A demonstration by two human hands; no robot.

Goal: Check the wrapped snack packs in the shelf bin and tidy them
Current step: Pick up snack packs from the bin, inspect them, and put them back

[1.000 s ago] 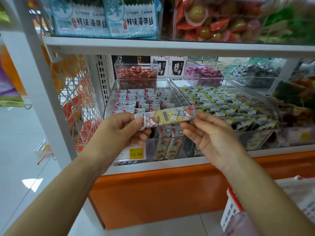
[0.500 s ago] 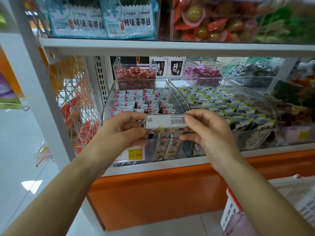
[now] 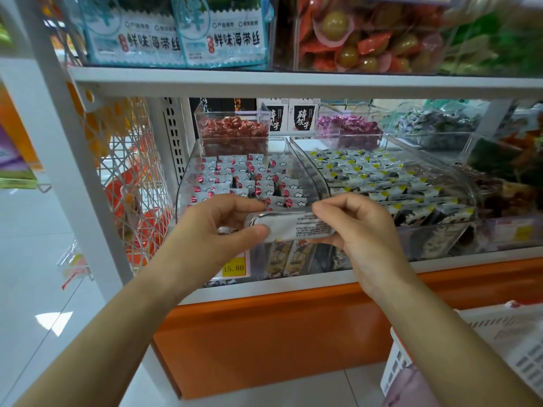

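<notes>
Holding one pack (image 3: pixel 289 229) at frame centre, off the shelf, just in front of the bin (image 3: pixel 185 183). Long axis left-to-right across the frame, right end a touch lower, grey back with fine print toward the camera. Gripped at both ends: left hand (image 3: pixel 211 233) wrapped round the left end, thumb on the near face and fingers curled over the top. Right hand (image 3: pixel 364 233) pinching the right end, curled index above and thumb below. No spare fingers on either side.

Looks like mid-check, reading the print side. Next, probably back into the bin.

Key relation for that: bin straight behind and slightly above the pack in frame. Other packs (image 3: pixel 246 183) in there look to stand on end in rows, so the held one lies crosswise to them. Would need about a quarter turn, end up, before slotting in. Possibly a gap in the front row by the left hand, but cannot tell — hidden behind the hands.

Left hand nearer the bin's middle. Right hand nearer the divider (image 3: pixel 305 168) toward the neighbour bin (image 3: pixel 382 177) of yellow-marked packs. Better to let go with the right and feed with the left — less risk of dropping it over that divider.

Price tag (image 3: pixel 233 268) just under the left hand. Basket (image 3: pixel 499 342) at lower right, well apart.
</notes>
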